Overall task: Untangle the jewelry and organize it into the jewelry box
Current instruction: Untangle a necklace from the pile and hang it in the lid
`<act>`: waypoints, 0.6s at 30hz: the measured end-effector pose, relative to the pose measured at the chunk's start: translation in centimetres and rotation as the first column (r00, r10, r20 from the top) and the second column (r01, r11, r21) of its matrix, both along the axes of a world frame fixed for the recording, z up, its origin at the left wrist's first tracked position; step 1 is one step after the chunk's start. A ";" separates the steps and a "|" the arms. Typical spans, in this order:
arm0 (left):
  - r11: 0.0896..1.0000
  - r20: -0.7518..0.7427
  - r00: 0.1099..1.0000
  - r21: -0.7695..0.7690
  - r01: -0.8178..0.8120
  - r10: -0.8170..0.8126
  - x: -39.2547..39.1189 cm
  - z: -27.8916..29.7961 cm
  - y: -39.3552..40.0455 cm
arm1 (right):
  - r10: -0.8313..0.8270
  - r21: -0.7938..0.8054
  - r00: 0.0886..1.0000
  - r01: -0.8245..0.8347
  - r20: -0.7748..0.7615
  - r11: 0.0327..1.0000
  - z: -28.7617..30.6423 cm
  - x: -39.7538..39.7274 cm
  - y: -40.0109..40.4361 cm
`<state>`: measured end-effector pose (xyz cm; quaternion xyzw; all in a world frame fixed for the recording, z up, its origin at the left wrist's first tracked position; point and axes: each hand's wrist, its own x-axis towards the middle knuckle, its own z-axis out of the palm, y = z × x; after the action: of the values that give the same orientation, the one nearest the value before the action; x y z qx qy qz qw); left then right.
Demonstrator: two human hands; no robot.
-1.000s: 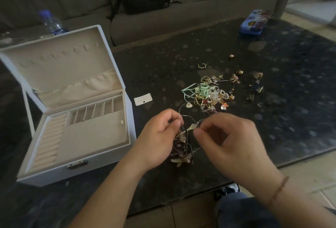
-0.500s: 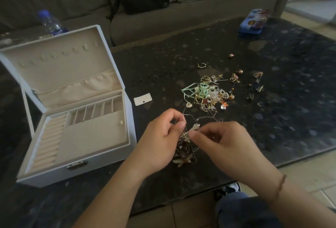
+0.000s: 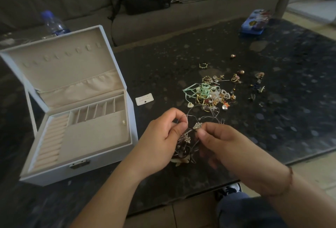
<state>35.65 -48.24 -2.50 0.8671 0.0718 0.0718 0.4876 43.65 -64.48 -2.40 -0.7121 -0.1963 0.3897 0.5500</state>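
Observation:
A tangled clump of necklaces with dark beads, thin cords and a pale starfish charm hangs between my hands above the dark table. My left hand pinches a thin cord at the top of the clump. My right hand pinches a small silver pendant on the same tangle. A bigger heap of mixed jewelry with green ribbon, gold chains and pearls lies beyond my hands. The white jewelry box stands open at the left, its beige compartments almost bare.
Loose earrings and rings are scattered to the right of the heap. A small white earring card lies beside the box. A blue tin sits at the far right, a water bottle behind the box, a sofa beyond.
My hands have drawn closer together around the clump. My right hand's fingers shifted left onto the silver pendant; the left hand raised its pinch on the cord slightly.

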 end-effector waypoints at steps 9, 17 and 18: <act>1.000 0.053 0.999 0.029 -0.005 0.003 0.1 0.3 0.2 | 0.035 0.038 0.999 -0.034 -0.030 0.999 0.3 0.7 -0.3; 0.996 0.071 0.997 0.080 -0.029 0.024 -0.1 0.6 0.7 | 0.092 0.072 0.994 -0.096 0.053 0.993 0.1 0.8 -0.5; 0.995 0.072 0.997 0.087 -0.039 0.033 -0.1 0.6 0.8 | 0.059 0.062 0.992 -0.067 0.115 0.996 0.0 0.9 -0.4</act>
<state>35.56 -47.46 -1.87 0.8834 0.0671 0.1142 0.4495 44.52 -64.88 -2.41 -0.7080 -0.2622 0.3592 0.5486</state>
